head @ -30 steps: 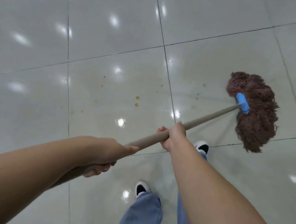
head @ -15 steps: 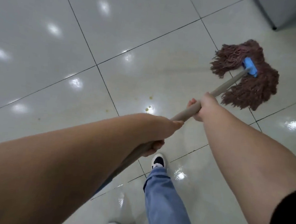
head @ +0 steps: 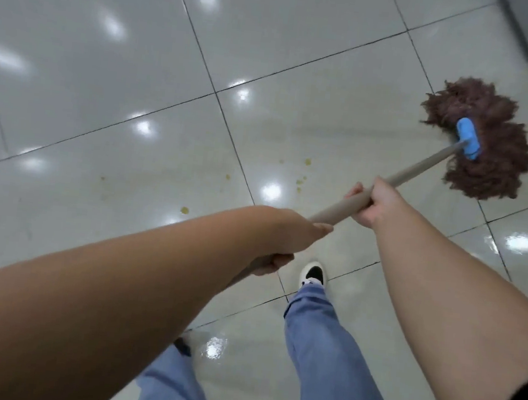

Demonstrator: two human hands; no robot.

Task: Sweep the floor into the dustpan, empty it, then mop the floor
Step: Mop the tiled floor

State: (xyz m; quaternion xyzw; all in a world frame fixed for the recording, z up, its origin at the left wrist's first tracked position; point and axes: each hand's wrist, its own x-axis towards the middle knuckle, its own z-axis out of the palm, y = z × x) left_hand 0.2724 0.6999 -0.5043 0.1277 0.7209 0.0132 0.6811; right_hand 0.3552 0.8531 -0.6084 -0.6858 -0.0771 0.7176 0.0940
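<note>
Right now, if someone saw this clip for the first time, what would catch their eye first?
First the shaggy brown mop head with its blue clamp, spread on the glossy pale tiles at upper right. Next, both bare forearms run up from the bottom edge to the beige mop handle, the right hand gripping further down the pole than the left hand. Small yellowish spots dot the tiles left of the handle.

Even, bright overhead light, white glare spots scattered over the glossy floor tiles (head: 70, 107), soft shadows only, mop head (head: 477, 140) slightly blurred, grout lines bent by wide-angle distortion at the edges
</note>
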